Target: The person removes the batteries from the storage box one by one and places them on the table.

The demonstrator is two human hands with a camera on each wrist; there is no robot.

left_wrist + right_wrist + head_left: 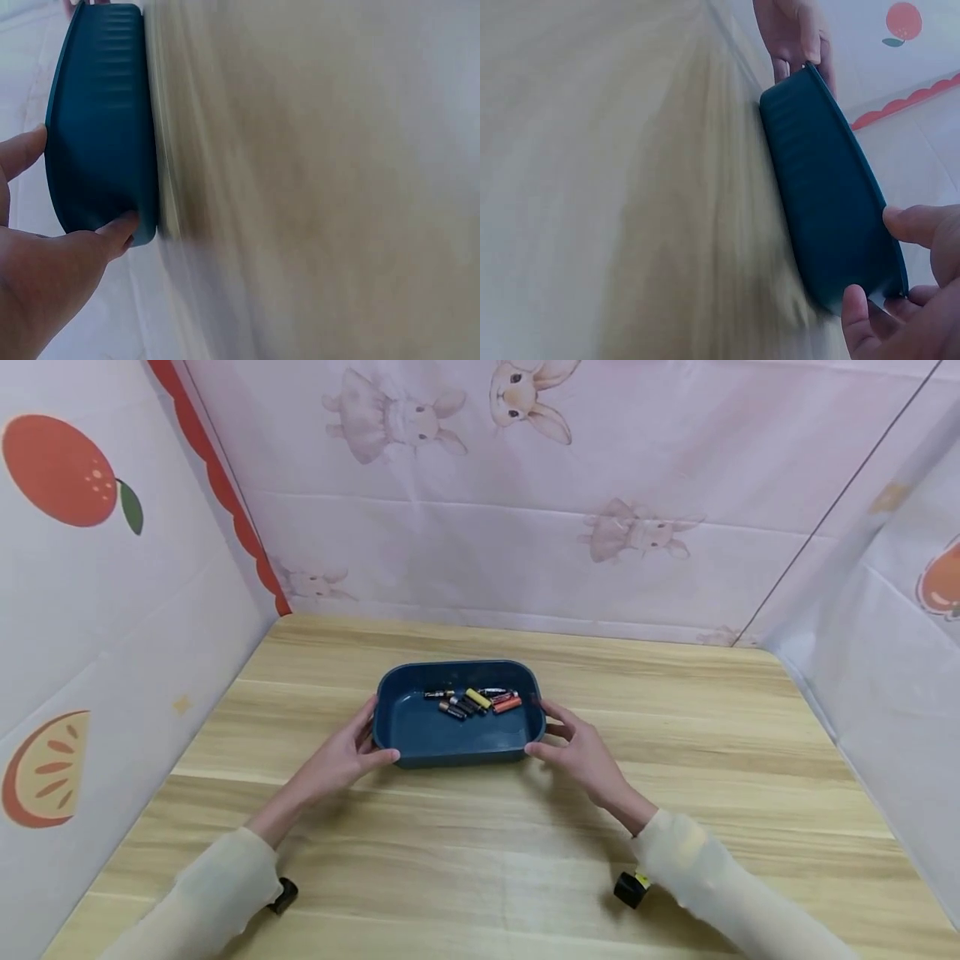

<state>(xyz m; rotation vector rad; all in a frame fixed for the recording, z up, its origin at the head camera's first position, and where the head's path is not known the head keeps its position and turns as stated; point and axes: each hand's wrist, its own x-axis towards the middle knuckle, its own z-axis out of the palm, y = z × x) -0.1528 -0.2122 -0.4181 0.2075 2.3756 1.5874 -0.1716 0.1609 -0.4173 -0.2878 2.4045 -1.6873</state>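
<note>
Between my two hands is a dark blue rectangular plastic tray (pixel 420 731) with rounded corners. Several batteries (pixel 477 699), some black, one yellow and one orange, lie loose toward its back and right. My left hand (pixel 351 753) grips the left end, its thumb at the near corner; the left wrist view shows the thumb on the rim and a finger low on the tray's side (pixel 97 127). At the right end, my right hand (pixel 587 758) holds the tray, thumb on the near corner and fingers round the end. In the right wrist view the tray's ribbed outer wall (pixel 829 180) stands close over the table.
A light wood-grain table (pixel 465 860) stretches around the tray. Behind it hangs a pink rabbit-print curtain (pixel 465 552), and fruit-print sheets (pixel 150 635) close off the sides. Small black devices (pixel 632 889) sit at both wrists, below the pale sleeves (pixel 720 877).
</note>
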